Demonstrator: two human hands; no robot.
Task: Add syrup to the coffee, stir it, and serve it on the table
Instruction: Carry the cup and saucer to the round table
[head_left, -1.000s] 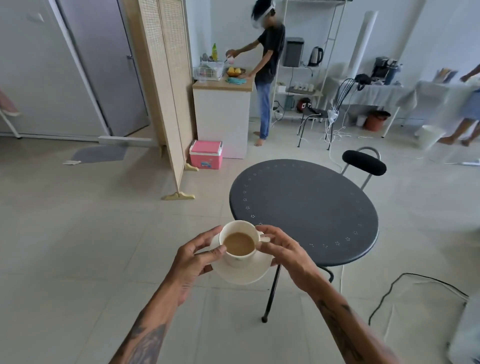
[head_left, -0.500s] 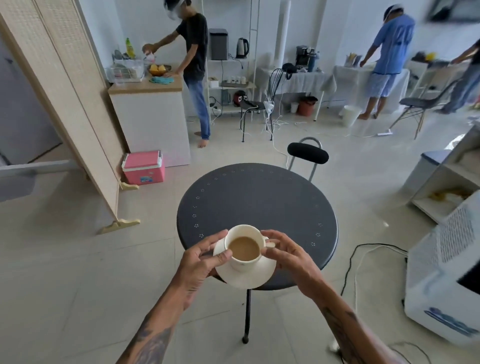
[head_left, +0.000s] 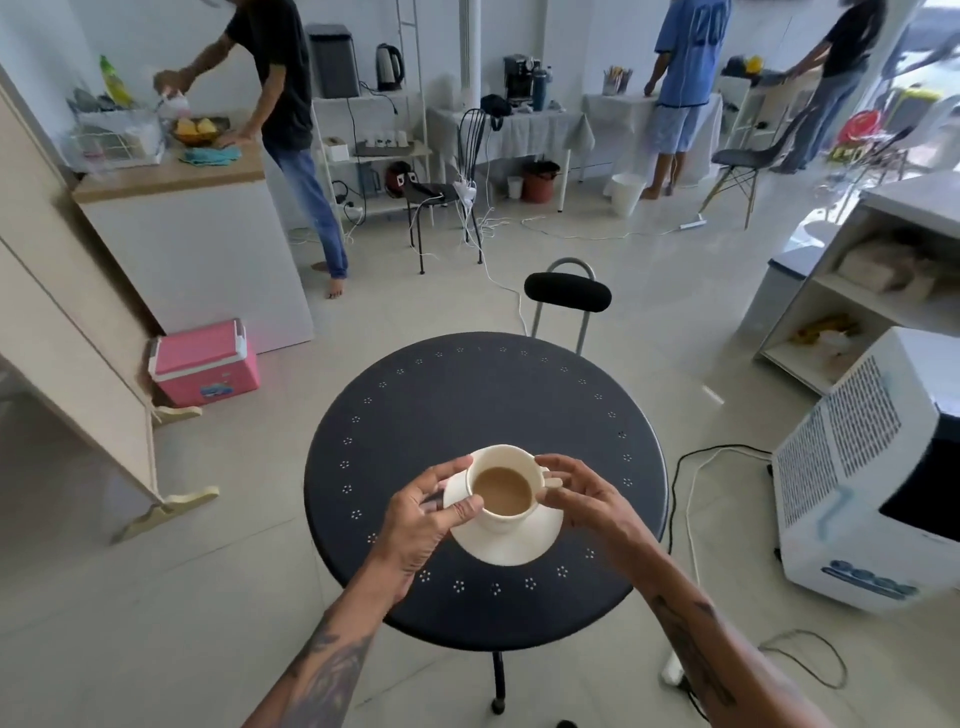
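Pale floor tiles spread all around the round black table (head_left: 483, 415) in front of you, its top bare apart from a ring of small perforations. You hold the cream saucer (head_left: 511, 540) over the near part of that top; whether it touches the surface cannot be told. The cup (head_left: 503, 488) sits on the saucer with milky brown coffee (head_left: 502, 489) inside and its handle pointing right. Your left hand (head_left: 423, 519) is closed on the saucer's left edge, thumb against the cup wall. Your right hand (head_left: 582, 496) grips the right side, fingers curled around the handle. A black-backed chair (head_left: 567, 292) stands just beyond the table. A pink cooler box (head_left: 205, 364) sits on the floor to the left, beside a white counter (head_left: 197, 234). A white appliance (head_left: 872, 478) stands to the right, with a black cable (head_left: 691, 462) trailing between it and the table. Three people work at counters farther back.
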